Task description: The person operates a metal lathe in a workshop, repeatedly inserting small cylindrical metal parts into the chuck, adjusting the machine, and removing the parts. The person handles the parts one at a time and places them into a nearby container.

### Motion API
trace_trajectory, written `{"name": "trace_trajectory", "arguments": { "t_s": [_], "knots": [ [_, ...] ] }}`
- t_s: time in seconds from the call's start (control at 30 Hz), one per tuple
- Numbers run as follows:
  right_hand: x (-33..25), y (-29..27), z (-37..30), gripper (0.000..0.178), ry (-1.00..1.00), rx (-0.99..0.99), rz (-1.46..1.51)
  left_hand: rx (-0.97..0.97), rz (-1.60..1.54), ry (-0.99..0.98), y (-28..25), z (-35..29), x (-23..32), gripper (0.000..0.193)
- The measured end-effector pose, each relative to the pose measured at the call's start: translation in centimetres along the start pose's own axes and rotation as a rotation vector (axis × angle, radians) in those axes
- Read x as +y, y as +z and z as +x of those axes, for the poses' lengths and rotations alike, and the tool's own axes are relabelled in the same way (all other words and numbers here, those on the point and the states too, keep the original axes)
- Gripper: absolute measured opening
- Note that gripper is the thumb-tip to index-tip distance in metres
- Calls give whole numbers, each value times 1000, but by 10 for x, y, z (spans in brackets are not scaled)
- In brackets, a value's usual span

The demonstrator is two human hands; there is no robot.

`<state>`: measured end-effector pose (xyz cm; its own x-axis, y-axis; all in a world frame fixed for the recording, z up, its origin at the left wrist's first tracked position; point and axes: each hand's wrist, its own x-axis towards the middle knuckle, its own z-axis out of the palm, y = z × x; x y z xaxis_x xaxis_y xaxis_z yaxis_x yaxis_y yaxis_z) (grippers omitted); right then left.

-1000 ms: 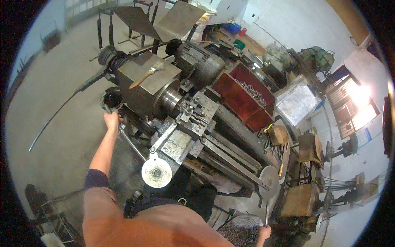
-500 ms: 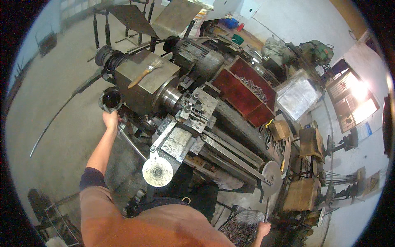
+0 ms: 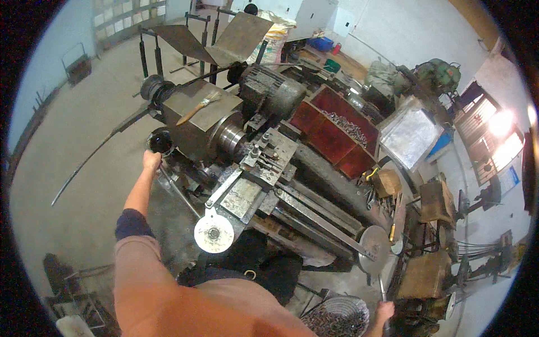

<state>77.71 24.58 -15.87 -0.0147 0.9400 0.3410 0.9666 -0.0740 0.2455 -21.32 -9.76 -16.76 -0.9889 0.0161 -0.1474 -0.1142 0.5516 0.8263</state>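
Note:
I stand at an old grey lathe [image 3: 264, 168]. My left hand [image 3: 151, 162] reaches out to the headstock's left end, closed on a handle just below a black round housing [image 3: 160, 140]. A brush [image 3: 197, 108] lies on top of the headstock. Low at the right edge, my right hand [image 3: 384, 310] is closed around a thin metal rod [image 3: 381, 289] that rises toward a round handwheel [image 3: 374, 242] at the lathe's tail end. A second round disc [image 3: 214, 233] sits on the carriage in front of me.
A red bin [image 3: 337, 132] with metal pieces stands behind the lathe. A wire basket [image 3: 336, 317] of small metal parts sits by my right hand. Wooden boxes [image 3: 426, 275] and a metal sheet [image 3: 410, 137] crowd the right. Concrete floor [image 3: 73, 140] lies to the left.
My left hand stays on the handle by the black housing. My right hand has come further into view at the lower right. The view has shifted slightly.

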Motion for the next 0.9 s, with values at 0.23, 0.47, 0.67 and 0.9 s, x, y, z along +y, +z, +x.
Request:
{"name": "trace_trajectory", "arguments": {
  "t_s": [0.23, 0.47, 0.67, 0.9],
  "knots": [
    [-43, -53, 31, 34, 203, -324, 143, 119, -184, 109, -68, -16, -74, 15],
    [-30, -19, -43, 30, 296, -147, -66, 357, -545, -93, -130, -132, -105, 20],
    [-78, -72, -78, 33, 404, -312, 49, 476, -654, -92, -117, -127, -116, 26],
    [-91, -82, -94, 38, 400, -289, 77, 415, -603, -91, -105, -106, -103, 31]
  ]
}}
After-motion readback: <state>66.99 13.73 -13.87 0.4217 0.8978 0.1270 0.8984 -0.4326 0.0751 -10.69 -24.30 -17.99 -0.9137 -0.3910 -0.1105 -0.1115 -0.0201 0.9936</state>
